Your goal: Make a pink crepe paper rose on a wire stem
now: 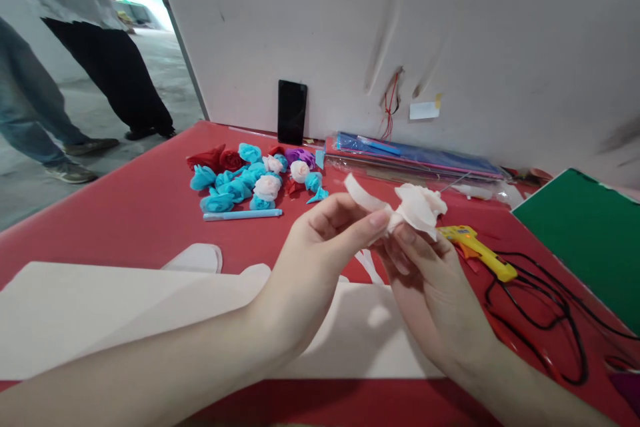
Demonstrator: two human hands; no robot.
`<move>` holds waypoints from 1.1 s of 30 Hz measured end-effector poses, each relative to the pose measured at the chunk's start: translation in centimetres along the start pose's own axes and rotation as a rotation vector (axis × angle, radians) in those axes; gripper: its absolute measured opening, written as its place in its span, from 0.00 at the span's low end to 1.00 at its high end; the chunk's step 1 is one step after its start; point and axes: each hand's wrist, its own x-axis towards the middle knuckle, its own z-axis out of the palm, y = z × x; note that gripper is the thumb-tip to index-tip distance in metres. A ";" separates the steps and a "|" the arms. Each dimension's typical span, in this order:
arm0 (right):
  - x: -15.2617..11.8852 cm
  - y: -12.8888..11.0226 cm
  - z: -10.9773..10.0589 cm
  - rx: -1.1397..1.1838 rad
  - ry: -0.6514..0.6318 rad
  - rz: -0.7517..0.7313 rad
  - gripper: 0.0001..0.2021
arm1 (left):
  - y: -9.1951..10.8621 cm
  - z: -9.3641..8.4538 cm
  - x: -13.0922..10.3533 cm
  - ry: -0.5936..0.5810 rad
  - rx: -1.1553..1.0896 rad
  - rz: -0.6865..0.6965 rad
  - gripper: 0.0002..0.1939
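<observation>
Between my fingertips, above the table, is a pale pinkish-white paper flower (420, 208). My right hand (425, 267) pinches its base from below, the petals standing out above the thumb. My left hand (330, 247) pinches a loose paper strip (365, 193) where it meets the flower's base; the strip's free end curls up to the left. Parts of both hands' fingers are hidden behind the thumbs. Under my forearms lies a large white sheet (125, 307), with cut white paper pieces (197, 257) at its far edge.
Several blue, red, white and purple paper flowers (235, 187) are heaped at the back left, behind a light blue pen (243, 215). A black phone (293, 112) leans on the wall. A yellow glue gun (480, 252) with black cable lies right, near a green board (585, 240). People (85, 47) stand left.
</observation>
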 end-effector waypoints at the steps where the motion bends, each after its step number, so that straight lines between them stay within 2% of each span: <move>1: 0.0 0.0 0.0 0.003 -0.002 -0.010 0.08 | 0.0 0.0 0.0 0.014 -0.015 0.003 0.05; 5: 0.1 -0.1 0.1 -0.016 -0.020 -0.040 0.09 | 0.1 0.0 0.0 0.030 -0.069 0.017 0.10; 11: 0.4 -0.1 0.2 -0.047 0.002 -0.072 0.08 | -0.1 -0.1 0.1 0.048 -0.018 0.015 0.02; 15: 0.4 -0.1 0.2 -0.048 0.009 -0.066 0.08 | -0.1 -0.1 0.1 0.078 -0.021 -0.004 0.01; 23: 0.4 -0.2 0.2 -0.038 0.014 -0.066 0.07 | 0.0 -0.3 0.1 0.068 0.010 0.002 0.02; 29: 0.5 -0.1 0.2 -0.058 0.017 -0.070 0.05 | 0.0 -0.4 0.3 0.017 0.043 0.026 0.04; 33: 0.4 -0.2 0.1 -0.029 0.019 -0.062 0.04 | 0.3 -0.5 0.4 0.004 0.174 0.088 0.04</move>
